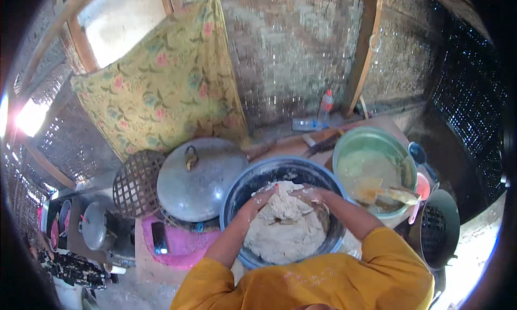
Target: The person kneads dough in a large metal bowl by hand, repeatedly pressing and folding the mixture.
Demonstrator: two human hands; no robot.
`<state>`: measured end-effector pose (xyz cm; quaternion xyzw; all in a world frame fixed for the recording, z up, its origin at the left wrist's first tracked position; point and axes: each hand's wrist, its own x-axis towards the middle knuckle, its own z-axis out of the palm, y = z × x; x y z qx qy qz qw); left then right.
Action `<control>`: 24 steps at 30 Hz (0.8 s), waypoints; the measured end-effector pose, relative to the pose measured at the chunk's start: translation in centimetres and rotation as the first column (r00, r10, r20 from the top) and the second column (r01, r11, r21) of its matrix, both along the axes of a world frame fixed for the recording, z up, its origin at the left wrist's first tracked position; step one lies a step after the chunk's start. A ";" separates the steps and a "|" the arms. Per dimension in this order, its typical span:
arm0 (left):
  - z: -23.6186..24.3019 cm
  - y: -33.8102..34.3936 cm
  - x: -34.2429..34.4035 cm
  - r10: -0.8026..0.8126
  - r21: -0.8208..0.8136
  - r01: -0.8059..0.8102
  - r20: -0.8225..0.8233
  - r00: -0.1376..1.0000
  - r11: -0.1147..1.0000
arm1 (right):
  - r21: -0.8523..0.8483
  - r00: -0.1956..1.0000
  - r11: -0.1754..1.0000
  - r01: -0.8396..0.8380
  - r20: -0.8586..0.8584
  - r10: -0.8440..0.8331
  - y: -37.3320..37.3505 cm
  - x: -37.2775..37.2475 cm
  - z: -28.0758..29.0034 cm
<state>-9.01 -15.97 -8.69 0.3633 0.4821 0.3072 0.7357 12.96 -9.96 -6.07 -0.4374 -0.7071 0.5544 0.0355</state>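
Both my hands are inside a wide blue basin point(343, 240), around a lumpy mass of pale dough point(290, 206). My left hand point(263, 198) grips the dough from its left side, its fingers curled in and partly covered with white. On the opposite side my right hand point(314, 194) is pressed around the same dough, fingers partly buried. Loose white flour point(285, 240) fills the near part of the basin, below the lump. The dark inner wall of the basin is dusted with white.
Left of the basin sit a large metal lid point(202, 175), a woven basket point(134, 183) and a pink tray point(183, 245) with a dark phone point(159, 235). At right are a green basin point(340, 148) of cloudy liquid and a dark pan point(439, 229). Bottles point(326, 104) stand behind.
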 end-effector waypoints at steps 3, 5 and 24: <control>2.2 -7.4 1.8 -0.049 0.335 0.253 -0.513 0.857 0.908 | 0.217 0.979 0.957 -0.191 0.118 0.169 -7.2 2.8 3.3; 3.0 -11.8 1.9 0.169 0.422 0.655 -0.894 0.414 0.627 | 0.268 0.899 0.898 -0.349 0.366 0.240 -11.3 2.3 4.2; -5.3 -4.5 1.3 0.260 0.585 0.346 -0.712 0.653 0.733 | 0.726 0.938 0.612 -0.312 0.338 0.077 -6.2 -0.7 -17.7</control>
